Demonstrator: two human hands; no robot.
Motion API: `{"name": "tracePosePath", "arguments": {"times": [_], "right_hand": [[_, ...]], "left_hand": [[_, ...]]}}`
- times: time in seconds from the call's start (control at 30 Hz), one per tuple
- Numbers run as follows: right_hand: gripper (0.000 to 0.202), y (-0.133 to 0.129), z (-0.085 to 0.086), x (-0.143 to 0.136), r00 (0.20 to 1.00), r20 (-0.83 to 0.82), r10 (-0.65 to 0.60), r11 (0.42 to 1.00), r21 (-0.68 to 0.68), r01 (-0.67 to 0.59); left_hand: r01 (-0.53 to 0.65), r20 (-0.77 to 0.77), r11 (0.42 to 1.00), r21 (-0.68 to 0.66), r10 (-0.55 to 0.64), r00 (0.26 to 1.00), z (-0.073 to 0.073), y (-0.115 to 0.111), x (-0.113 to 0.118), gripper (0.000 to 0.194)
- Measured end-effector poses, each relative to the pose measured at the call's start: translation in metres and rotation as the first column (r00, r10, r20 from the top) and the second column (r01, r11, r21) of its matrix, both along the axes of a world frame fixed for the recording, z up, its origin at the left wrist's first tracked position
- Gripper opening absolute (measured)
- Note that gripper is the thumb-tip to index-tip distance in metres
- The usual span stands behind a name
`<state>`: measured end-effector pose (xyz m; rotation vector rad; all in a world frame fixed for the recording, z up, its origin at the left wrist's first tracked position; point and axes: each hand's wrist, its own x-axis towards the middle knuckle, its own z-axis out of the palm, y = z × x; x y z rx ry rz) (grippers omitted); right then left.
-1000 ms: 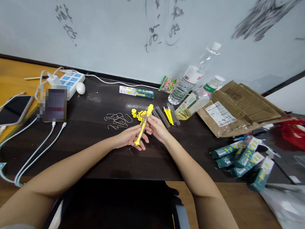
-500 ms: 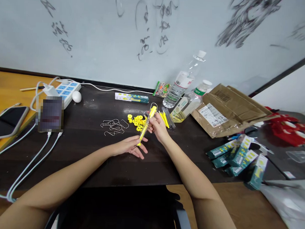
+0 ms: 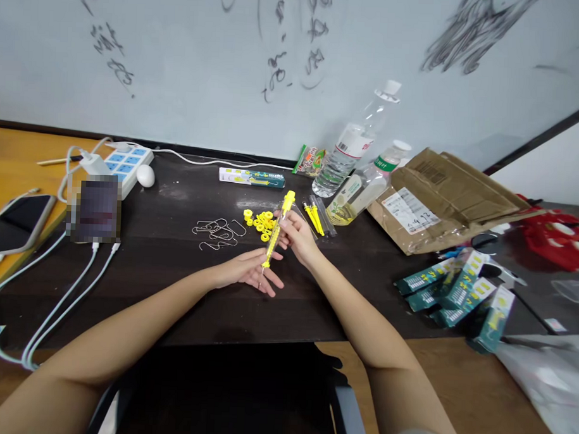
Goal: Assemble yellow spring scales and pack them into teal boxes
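My right hand (image 3: pixel 296 236) pinches the upper part of a clear tube with yellow ends (image 3: pixel 275 237), which is tilted above the dark table. At its lower end, my left hand (image 3: pixel 252 271) touches the tube near the thumb, with the other fingers spread below. A thin metal piece shows at the tube's bottom. Just behind the tube lies a pile of small yellow rings (image 3: pixel 261 222). Metal hooks (image 3: pixel 217 232) lie in a heap to the left. Right of my right hand are yellow sticks (image 3: pixel 314 219) and clear tubes (image 3: pixel 324 215).
A flat box (image 3: pixel 251 178), a snack packet (image 3: pixel 310 161) and two bottles (image 3: pixel 343 157) (image 3: pixel 364 191) stand or lie at the back. A cardboard parcel (image 3: pixel 442 197) and green boxes (image 3: pixel 458 283) are on the right. Phones, cables and a power strip (image 3: pixel 130 167) are left.
The tube stands slightly more upright, and the metal loop seen at its top no longer shows there. Both hands keep nearly the same place; the view has shifted slightly.
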<state>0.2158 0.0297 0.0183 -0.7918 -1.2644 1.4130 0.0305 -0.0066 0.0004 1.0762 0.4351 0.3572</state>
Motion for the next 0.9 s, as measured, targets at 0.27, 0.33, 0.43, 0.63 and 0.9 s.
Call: {"name": "tracePosePath", "arguments": {"times": [0.27,0.33,0.43,0.63,0.9], "right_hand": [[0.035,-0.005,-0.002,-0.006,0.990,0.121,0.067,0.997,0.036,-0.072],[0.034,-0.006,-0.002,-0.007,0.987,0.138,0.087,0.995,0.037,-0.093],[0.036,-0.008,-0.001,-0.007,0.978,0.174,0.111,0.992,0.045,-0.121],[0.041,-0.007,0.000,-0.004,0.946,0.321,0.032,0.990,0.122,-0.075],[0.039,-0.010,-0.001,-0.008,0.930,0.329,-0.163,0.967,0.240,0.084]], "left_hand": [[-0.073,0.028,0.997,0.019,0.072,0.997,0.004,0.002,0.000,0.046],[-0.085,0.042,0.996,0.029,0.084,0.996,0.004,0.002,0.000,0.045],[-0.106,0.059,0.993,0.052,0.103,0.993,0.000,0.004,0.001,0.044],[-0.117,0.165,0.991,0.070,0.104,0.981,-0.008,0.007,0.003,0.043],[-0.278,0.106,0.931,0.238,0.260,0.960,-0.006,0.006,0.002,0.039]]}}
